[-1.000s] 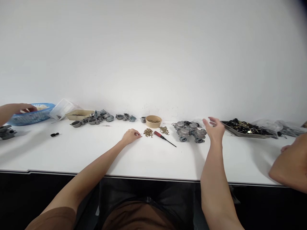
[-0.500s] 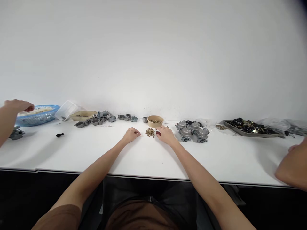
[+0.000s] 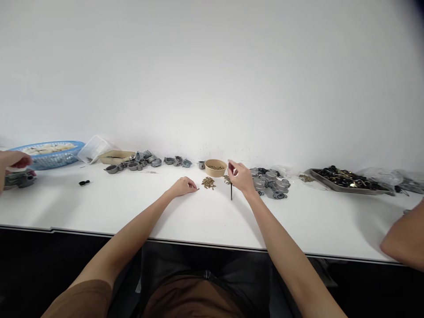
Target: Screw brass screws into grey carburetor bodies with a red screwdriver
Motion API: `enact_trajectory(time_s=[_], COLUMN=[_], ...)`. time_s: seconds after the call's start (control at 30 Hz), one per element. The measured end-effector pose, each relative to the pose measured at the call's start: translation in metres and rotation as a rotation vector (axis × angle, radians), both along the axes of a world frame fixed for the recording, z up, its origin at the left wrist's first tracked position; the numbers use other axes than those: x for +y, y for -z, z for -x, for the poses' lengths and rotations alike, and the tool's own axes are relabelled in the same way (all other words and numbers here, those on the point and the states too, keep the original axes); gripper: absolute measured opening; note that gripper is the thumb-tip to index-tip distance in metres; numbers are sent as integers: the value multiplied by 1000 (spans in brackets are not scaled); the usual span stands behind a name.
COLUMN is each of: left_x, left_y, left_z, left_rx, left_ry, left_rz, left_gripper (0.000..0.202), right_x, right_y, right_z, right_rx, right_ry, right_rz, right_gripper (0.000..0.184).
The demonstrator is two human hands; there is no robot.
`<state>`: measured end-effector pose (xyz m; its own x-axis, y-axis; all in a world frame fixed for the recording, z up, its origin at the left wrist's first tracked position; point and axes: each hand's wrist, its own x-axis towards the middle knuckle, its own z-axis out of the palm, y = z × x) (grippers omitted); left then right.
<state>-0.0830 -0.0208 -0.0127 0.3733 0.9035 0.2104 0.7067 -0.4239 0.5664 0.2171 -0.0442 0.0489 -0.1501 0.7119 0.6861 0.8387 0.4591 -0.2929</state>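
Note:
My left hand (image 3: 183, 187) rests on the white table with its fingers closed, and a small brass-coloured screw (image 3: 198, 189) shows at the fingertips. Just right of it lies a loose pile of brass screws (image 3: 208, 183). Raised above the table, my right hand (image 3: 240, 176) is closed in a pinch. A thin black rod (image 3: 231, 192) points down from beneath it; the upper end is hidden by the fingers. A second small heap of screws (image 3: 227, 179) is partly covered by that hand. Behind the piles stands a round tan bowl (image 3: 216, 172) holding more screws.
Grey metal housings (image 3: 271, 183) stand right of my right hand, others (image 3: 134, 165) at the left back. A tray of black parts (image 3: 347, 187) is far right. A blue basket (image 3: 62, 159) and other people's arm (image 3: 406, 238) and hand (image 3: 16, 160) are at the sides.
My right hand has lifted away from the screw pile and moved right, and the black rod now shows under it. My left hand has shifted slightly right, onto the single screw.

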Motion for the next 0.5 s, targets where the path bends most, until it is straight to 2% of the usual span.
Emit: enact_trajectory(time_s=[0.1, 0.17, 0.37, 0.5], left_x=[-6, -9, -14, -17], left_y=[-4, -6, -9, -10], left_z=[-1, -2, -2, -4], left_rx=[-5, 4, 34, 50], left_ry=[82, 120, 169, 252], left_rz=[15, 19, 14, 28], left_gripper=[20, 21, 23, 25], right_x=[-6, -7, 1, 3], right_y=[-9, -9, 3, 8], right_z=[-9, -13, -11, -6], right_rx=[209, 281, 233, 193], right_ry=[13, 17, -27, -45], right_rz=[-128, -143, -9, 11], right_gripper=[44, 40, 29, 22])
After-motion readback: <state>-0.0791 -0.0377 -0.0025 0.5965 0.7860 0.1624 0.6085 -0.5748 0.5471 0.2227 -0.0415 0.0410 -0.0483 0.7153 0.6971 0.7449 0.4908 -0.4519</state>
